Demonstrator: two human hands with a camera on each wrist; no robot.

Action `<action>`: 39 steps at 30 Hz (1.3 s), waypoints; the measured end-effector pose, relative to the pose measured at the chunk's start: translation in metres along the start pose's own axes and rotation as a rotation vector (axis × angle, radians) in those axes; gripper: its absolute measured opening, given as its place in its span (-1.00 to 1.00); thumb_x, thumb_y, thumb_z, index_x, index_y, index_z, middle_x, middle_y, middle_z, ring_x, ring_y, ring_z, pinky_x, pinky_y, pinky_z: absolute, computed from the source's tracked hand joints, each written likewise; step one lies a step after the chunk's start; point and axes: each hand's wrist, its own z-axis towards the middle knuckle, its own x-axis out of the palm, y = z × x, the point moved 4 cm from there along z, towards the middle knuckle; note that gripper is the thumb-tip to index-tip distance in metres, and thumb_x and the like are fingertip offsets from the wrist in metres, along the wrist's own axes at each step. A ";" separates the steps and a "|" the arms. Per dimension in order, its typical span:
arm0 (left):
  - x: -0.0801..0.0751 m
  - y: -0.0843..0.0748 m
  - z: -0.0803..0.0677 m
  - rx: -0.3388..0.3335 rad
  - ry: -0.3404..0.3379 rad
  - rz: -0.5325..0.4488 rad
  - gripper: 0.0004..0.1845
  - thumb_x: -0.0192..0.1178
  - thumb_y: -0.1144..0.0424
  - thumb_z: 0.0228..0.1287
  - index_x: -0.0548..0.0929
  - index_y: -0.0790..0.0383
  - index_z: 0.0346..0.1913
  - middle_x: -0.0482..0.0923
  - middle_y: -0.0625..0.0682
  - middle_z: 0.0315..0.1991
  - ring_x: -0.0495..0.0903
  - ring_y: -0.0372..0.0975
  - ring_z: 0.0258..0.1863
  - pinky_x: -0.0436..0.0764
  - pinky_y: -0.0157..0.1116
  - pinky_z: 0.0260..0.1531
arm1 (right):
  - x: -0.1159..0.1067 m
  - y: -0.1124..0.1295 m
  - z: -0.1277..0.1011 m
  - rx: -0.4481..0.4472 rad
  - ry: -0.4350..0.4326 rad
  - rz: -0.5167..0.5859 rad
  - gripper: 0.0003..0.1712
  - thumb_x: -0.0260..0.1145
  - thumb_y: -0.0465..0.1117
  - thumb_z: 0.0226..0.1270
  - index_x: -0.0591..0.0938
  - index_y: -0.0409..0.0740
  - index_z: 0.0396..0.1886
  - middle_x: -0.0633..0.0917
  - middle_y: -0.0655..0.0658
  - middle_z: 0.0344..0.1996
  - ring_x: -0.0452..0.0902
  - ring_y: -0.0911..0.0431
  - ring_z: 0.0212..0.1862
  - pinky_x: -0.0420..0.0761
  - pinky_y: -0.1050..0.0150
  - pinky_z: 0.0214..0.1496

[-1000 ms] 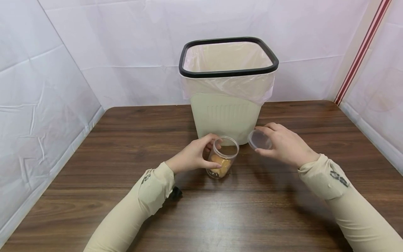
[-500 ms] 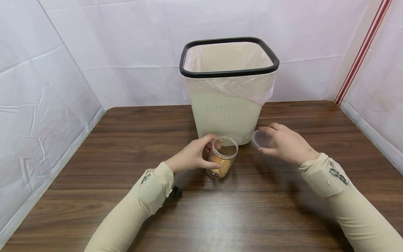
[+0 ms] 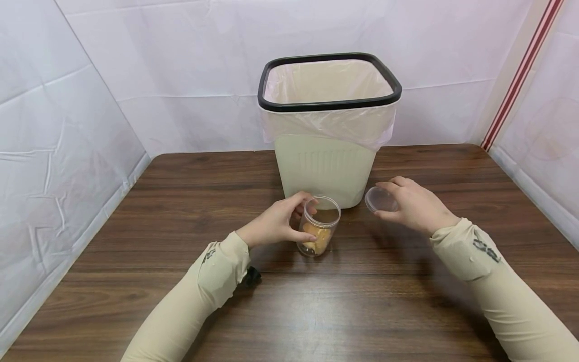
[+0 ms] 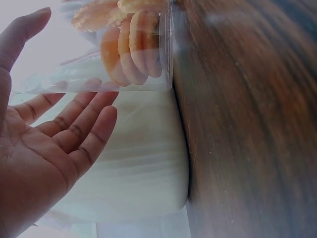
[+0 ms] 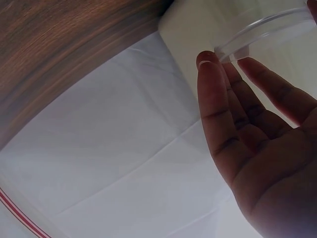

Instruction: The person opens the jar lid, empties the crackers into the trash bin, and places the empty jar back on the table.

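Observation:
A clear plastic jar [image 3: 319,227] with golden cookies [image 4: 141,47] inside stands uncovered on the table. My left hand [image 3: 281,220] holds it from the left, thumb on the near side and fingers [image 4: 81,121] along the far side. To the right, my right hand [image 3: 412,207] grips a round clear lid [image 3: 381,200] by its edge, above the tabletop. In the right wrist view the lid [image 5: 267,32] spans between the thumb and the fingertips.
A pale bin [image 3: 324,168] with a black rim and a plastic liner stands just behind the jar. A small black object [image 3: 251,276] lies by the left cuff. White sheeting [image 3: 190,75] surrounds the brown wooden table [image 3: 217,201].
My right hand has drawn the lid a little to the right, farther from the jar. The jar has shifted very slightly left with my left hand still around it.

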 end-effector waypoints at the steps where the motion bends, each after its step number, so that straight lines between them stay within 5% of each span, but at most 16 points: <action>1: 0.000 0.000 0.000 -0.002 0.001 0.000 -0.33 0.48 0.25 -0.02 0.39 0.28 0.16 0.60 0.18 -0.02 0.57 -0.16 -0.13 0.60 -0.36 -0.14 | 0.000 -0.001 0.000 0.000 -0.001 -0.001 -0.31 0.41 -0.03 0.10 0.51 -0.33 0.17 0.60 -0.33 -0.02 0.55 -0.15 0.02 0.55 -0.08 0.03; 39: -0.002 -0.001 -0.001 -0.002 0.008 -0.012 -0.29 0.48 0.27 -0.02 0.36 0.30 0.19 0.61 0.23 0.01 0.61 -0.09 -0.08 0.63 -0.19 -0.03 | 0.007 -0.017 0.001 0.068 0.055 -0.009 -0.26 0.39 -0.02 0.09 0.48 -0.35 0.21 0.58 -0.36 0.03 0.51 -0.20 0.09 0.51 -0.13 0.10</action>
